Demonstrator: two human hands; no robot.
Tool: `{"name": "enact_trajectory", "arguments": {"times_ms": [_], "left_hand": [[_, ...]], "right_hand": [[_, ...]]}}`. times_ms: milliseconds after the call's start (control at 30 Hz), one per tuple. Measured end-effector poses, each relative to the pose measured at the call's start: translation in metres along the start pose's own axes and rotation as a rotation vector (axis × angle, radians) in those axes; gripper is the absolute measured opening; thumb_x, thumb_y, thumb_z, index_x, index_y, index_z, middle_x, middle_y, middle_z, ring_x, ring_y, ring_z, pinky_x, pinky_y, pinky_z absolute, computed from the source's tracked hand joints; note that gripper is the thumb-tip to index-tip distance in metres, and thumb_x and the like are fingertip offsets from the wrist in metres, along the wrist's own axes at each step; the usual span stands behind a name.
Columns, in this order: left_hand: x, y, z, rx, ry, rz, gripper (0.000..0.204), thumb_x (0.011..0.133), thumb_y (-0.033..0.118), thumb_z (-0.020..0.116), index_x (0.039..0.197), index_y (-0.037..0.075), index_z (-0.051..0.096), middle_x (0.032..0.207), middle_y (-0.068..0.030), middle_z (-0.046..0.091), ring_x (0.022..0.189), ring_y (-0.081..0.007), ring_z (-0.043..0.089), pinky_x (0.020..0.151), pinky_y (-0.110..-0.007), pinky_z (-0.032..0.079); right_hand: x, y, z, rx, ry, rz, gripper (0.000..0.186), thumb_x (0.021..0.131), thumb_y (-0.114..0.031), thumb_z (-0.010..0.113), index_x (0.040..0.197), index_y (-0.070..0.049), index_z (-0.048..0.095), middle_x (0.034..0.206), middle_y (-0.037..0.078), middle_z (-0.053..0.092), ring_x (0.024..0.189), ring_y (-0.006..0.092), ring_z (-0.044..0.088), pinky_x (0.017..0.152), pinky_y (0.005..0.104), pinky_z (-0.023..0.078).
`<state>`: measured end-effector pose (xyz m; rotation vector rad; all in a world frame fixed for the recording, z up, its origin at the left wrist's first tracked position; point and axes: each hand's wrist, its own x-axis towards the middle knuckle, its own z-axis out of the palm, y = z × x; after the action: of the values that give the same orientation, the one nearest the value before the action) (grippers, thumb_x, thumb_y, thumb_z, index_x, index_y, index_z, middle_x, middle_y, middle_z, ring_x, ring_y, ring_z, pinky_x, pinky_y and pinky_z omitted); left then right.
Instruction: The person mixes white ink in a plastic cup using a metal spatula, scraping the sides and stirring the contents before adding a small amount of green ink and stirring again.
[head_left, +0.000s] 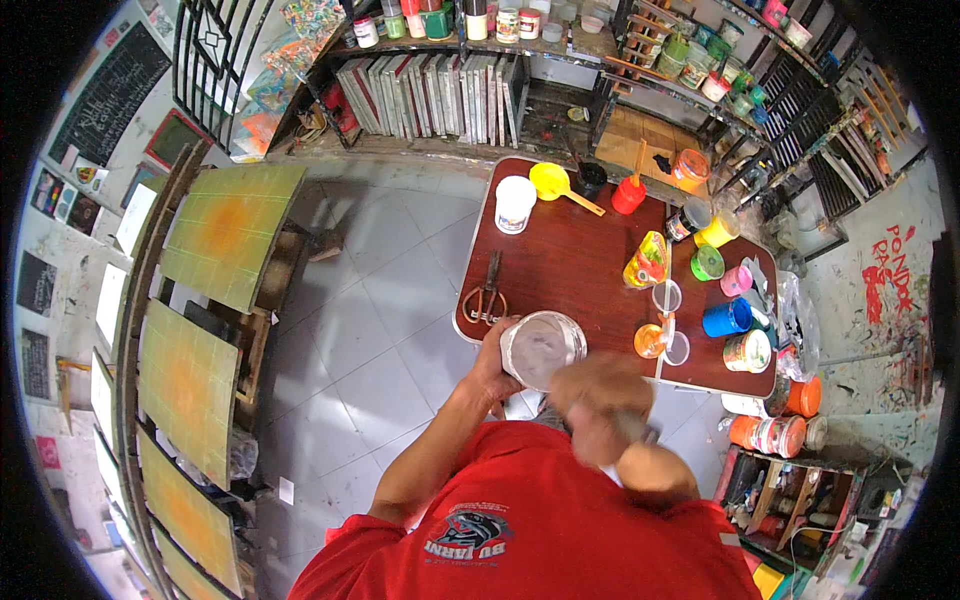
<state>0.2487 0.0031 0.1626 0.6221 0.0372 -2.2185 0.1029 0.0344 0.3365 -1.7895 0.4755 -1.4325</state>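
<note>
1. The person's left hand (492,364) grips a white tub (545,316) by its left side, fingers curled around the wall.
2. That tub sits tilted at the table's near edge, in front of the red shirt (560,520), its mouth showing something pale grey inside.
3. The right hand (602,402) is a blur just beside the tub's lower right; I can't tell whether its fingers are spread, pressed together or pinching anything.
4. On the reddish-brown table (570,265), a scissor-like tool (487,300) lies near the left hand; a white bucket (515,204) and yellow dipper (549,182) stand farther back.
</note>
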Motion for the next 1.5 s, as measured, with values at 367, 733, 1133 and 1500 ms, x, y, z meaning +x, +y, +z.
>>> {"name": "enact_trajectory", "arguments": {"times_ms": [367, 733, 1133, 1500], "left_hand": [[0.003, 0.018, -0.017, 0.087, -0.105, -0.034, 0.052, 0.092, 0.044, 0.042, 0.116, 0.003, 0.064, 0.114, -0.0144, 0.067, 0.104, -0.0299, 0.065, 0.096, -0.049, 0.049], [-0.012, 0.032, 0.006, 0.072, -0.138, -0.037, 0.052, 0.091, 0.042, 0.04, 0.113, 0.001, 0.064, 0.112, -0.016, 0.067, 0.101, -0.0308, 0.065, 0.094, -0.047, 0.051], [0.001, 0.019, 0.0, 0.262, -0.023, -0.065, 0.056, 0.091, 0.044, 0.037, 0.117, 0.001, 0.063, 0.114, -0.0145, 0.067, 0.103, -0.0299, 0.066, 0.096, -0.047, 0.05], [-0.001, 0.028, -0.009, 0.127, -0.047, -0.038, 0.053, 0.092, 0.044, 0.039, 0.112, 0.003, 0.065, 0.11, -0.0137, 0.068, 0.101, -0.0295, 0.066, 0.093, -0.043, 0.052]], "right_hand": [[0.007, -0.024, 0.008, 0.296, -0.225, 0.025, 0.037, 0.086, -0.005, 0.055, 0.055, -0.007, 0.036, 0.05, 0.007, 0.046, 0.041, 0.0215, 0.047, 0.042, 0.0334, 0.035], [-0.001, -0.012, -0.009, 0.236, -0.182, 0.033, 0.021, 0.078, 0.002, 0.062, 0.063, -0.008, 0.052, 0.057, 0.007, 0.051, 0.049, 0.0251, 0.053, 0.045, 0.036, 0.041], [0.027, 0.001, -0.026, 0.036, 0.105, -0.011, 0.029, 0.08, 0.0, 0.056, 0.057, -0.008, 0.041, 0.051, 0.005, 0.045, 0.04, 0.0201, 0.039, 0.041, 0.0341, 0.035], [0.019, 0.003, -0.007, 0.287, -0.216, -0.027, 0.032, 0.078, 0.002, 0.059, 0.057, -0.007, 0.038, 0.051, 0.007, 0.044, 0.04, 0.0228, 0.043, 0.043, 0.0359, 0.038]]}}
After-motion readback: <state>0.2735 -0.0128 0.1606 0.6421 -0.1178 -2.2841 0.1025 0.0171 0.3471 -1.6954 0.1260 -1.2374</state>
